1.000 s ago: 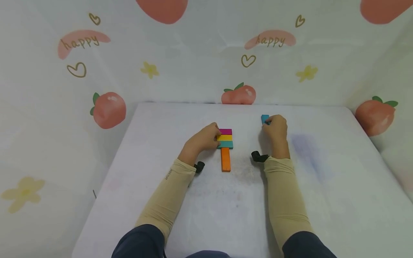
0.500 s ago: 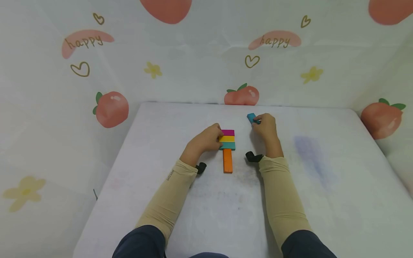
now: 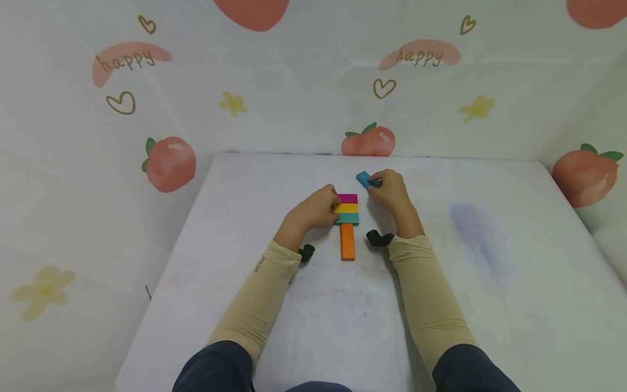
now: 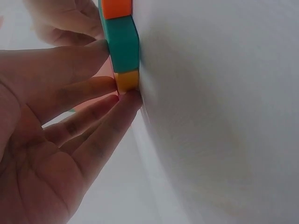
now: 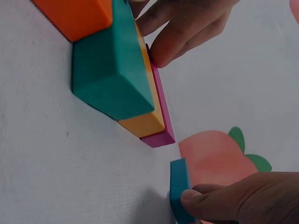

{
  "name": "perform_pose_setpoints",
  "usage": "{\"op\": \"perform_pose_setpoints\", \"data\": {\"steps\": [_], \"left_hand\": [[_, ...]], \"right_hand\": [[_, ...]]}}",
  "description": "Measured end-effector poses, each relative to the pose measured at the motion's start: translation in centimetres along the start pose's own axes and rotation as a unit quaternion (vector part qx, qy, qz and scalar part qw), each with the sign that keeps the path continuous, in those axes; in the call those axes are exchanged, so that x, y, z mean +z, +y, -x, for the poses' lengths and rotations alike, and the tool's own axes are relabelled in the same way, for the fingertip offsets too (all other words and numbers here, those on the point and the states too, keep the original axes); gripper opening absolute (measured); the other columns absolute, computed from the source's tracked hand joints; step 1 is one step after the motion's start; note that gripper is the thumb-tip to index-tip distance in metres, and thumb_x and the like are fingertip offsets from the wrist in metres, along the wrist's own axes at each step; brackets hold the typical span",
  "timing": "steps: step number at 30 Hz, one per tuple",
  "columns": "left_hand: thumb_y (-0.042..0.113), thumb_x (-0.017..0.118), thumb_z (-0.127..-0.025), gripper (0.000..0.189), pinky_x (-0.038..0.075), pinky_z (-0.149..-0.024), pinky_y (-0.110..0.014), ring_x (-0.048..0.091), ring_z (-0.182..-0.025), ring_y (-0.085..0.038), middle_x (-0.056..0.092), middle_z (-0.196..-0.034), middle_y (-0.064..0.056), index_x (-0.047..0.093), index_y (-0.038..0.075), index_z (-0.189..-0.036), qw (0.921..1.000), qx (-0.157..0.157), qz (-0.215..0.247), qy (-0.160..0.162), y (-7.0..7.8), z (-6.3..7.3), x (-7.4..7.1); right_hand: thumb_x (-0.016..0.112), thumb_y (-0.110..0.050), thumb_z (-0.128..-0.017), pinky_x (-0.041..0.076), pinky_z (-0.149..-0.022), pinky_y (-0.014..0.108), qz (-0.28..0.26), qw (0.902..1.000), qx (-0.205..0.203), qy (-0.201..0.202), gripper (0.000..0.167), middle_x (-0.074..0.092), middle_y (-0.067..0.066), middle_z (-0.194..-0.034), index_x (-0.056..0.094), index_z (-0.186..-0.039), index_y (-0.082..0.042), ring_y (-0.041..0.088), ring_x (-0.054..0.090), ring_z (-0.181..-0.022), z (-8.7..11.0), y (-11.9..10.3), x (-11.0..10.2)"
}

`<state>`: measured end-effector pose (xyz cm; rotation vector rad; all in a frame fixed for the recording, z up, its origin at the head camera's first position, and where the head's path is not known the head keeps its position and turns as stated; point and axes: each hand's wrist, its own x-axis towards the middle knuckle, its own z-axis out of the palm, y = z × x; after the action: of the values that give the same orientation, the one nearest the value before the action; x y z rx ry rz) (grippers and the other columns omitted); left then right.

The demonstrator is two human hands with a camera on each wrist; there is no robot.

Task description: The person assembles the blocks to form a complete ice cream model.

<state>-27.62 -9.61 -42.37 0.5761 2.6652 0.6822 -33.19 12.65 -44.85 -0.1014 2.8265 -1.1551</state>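
Observation:
In the head view a teal block (image 3: 346, 219), a yellow block (image 3: 346, 208) and a magenta block (image 3: 348, 198) lie side by side across the far end of an orange block (image 3: 348, 242). My left hand (image 3: 313, 211) holds the left end of this row, thumb by the teal block and a finger at the magenta one. Behind and right of the row, my right hand (image 3: 392, 190) pinches a blue block (image 3: 363, 178), turned at a slant. The right wrist view shows the blue block (image 5: 177, 184) beyond the magenta block (image 5: 162, 133), apart from it.
The white tabletop (image 3: 338, 326) carries a purple smudge (image 3: 475, 234) on the right. A white curtain with printed peaches (image 3: 368, 142) hangs behind the table's far edge. A black wrist camera (image 3: 379, 238) sits near the right sleeve.
My right hand has moved left with the blue block, closer to the row, and the block has turned from near straight to slanted. The left hand stays at the row.

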Motion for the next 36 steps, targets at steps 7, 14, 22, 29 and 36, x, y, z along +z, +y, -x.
{"op": "perform_pose_setpoints", "data": {"steps": [7,14,22,29,36], "left_hand": [[0.015,0.076,-0.098,0.039,0.053,-0.110,-0.036,0.057,-0.116,-0.024,0.057,-0.129,-0.011,0.071,-0.001,-0.133,1.0000,0.004,-0.004,0.001,0.0,0.0,-0.1],[0.015,0.076,-0.098,0.038,0.053,-0.109,-0.036,0.057,-0.115,-0.025,0.056,-0.128,-0.012,0.072,-0.003,-0.132,0.9999,0.010,0.000,0.003,-0.1,0.1,-0.2],[0.014,0.076,-0.098,0.040,0.052,-0.112,-0.036,0.058,-0.119,-0.024,0.056,-0.133,-0.012,0.070,-0.003,-0.133,1.0000,0.008,0.003,0.004,-0.1,0.1,-0.2],[0.013,0.077,-0.097,0.041,0.052,-0.113,-0.037,0.058,-0.122,-0.026,0.054,-0.139,-0.015,0.070,-0.004,-0.133,0.9999,0.010,0.002,0.006,0.1,0.1,-0.2],[0.016,0.076,-0.098,0.042,0.040,-0.125,-0.042,0.047,-0.150,-0.030,0.037,-0.170,-0.014,0.070,-0.002,-0.135,1.0000,-0.006,-0.001,0.003,0.3,0.0,-0.2]], "right_hand": [[0.068,-0.008,-0.100,0.052,-0.113,0.050,-0.011,0.9991,-0.023,-0.035,0.038,0.067,0.026,-0.136,0.067,-0.136,0.005,0.040,0.066,-0.124,-0.1,-0.5,0.5],[0.068,-0.009,-0.100,0.054,-0.110,0.051,0.002,0.9991,-0.028,-0.031,0.036,0.067,0.027,-0.130,0.069,-0.132,0.008,0.040,0.066,-0.122,0.1,-0.9,0.7],[0.065,-0.006,-0.102,0.055,-0.107,0.050,0.019,0.9984,-0.041,-0.034,0.035,0.060,0.026,-0.127,0.068,-0.134,0.008,0.039,0.061,-0.116,0.5,-1.1,0.8],[0.064,-0.003,-0.101,0.056,-0.107,0.050,0.020,0.9972,-0.058,-0.042,0.034,0.060,0.025,-0.123,0.068,-0.133,0.008,0.038,0.062,-0.115,0.5,-1.2,0.9],[0.064,-0.003,-0.101,0.056,-0.107,0.049,0.024,0.9956,-0.073,-0.055,0.035,0.060,0.022,-0.124,0.069,-0.134,0.006,0.037,0.062,-0.115,0.3,-1.0,1.2]]}}
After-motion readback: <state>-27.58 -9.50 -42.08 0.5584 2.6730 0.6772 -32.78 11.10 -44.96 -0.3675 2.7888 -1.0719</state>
